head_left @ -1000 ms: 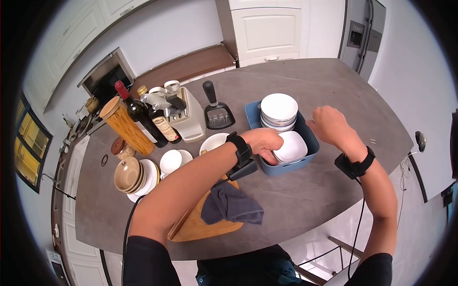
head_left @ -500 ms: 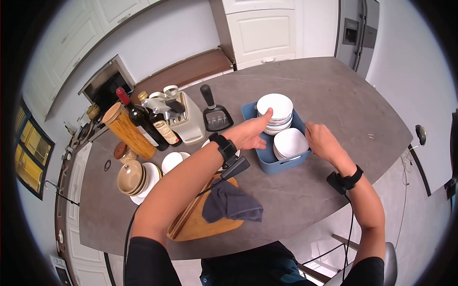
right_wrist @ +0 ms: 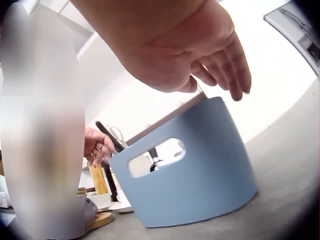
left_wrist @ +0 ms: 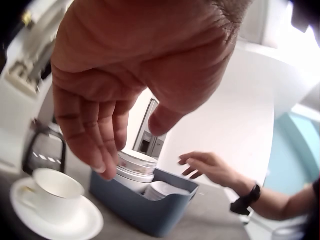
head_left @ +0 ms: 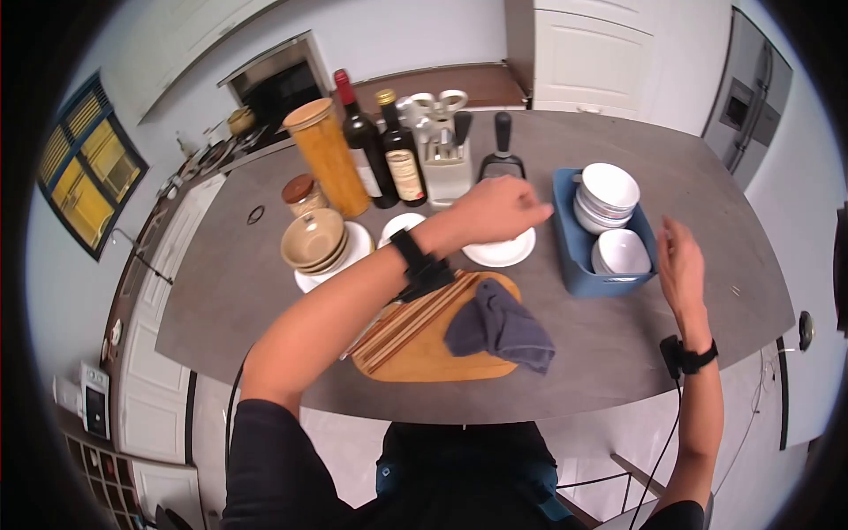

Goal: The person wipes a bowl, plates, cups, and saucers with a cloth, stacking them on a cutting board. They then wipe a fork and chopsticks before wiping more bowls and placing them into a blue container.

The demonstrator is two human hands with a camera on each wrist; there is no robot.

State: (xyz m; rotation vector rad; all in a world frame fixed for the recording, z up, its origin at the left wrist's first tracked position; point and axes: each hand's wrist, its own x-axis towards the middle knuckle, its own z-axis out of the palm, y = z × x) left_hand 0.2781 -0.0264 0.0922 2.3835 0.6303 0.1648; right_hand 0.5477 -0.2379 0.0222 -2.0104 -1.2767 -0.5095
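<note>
Above a white saucer (head_left: 502, 253) hovers my left hand (head_left: 499, 210), holding nothing; the left wrist view shows its fingers loosely bent over a white cup (left_wrist: 57, 192) on its saucer. My right hand (head_left: 682, 265) is beside the right side of the blue basket (head_left: 579, 274), empty, with relaxed fingers; in the right wrist view it is above the basket's rim. Inside the basket stand a stack of round white bowls (head_left: 609, 188) at the back and a shorter stack of squarish white bowls (head_left: 624, 251) at the front. In the head view my left hand hides most of the cup.
Left of the basket are a cutting board (head_left: 424, 360) with chopsticks and a grey cloth (head_left: 502, 329), brown bowls (head_left: 314, 240) on white plates, and a second cup (head_left: 403, 226). Behind stand bottles (head_left: 402, 159), a pasta jar (head_left: 329, 159) and a knife block (head_left: 446, 172).
My left hand has left the squarish bowls in the basket and moved left over the saucer. My right hand has come off the basket's side. The head view has turned left.
</note>
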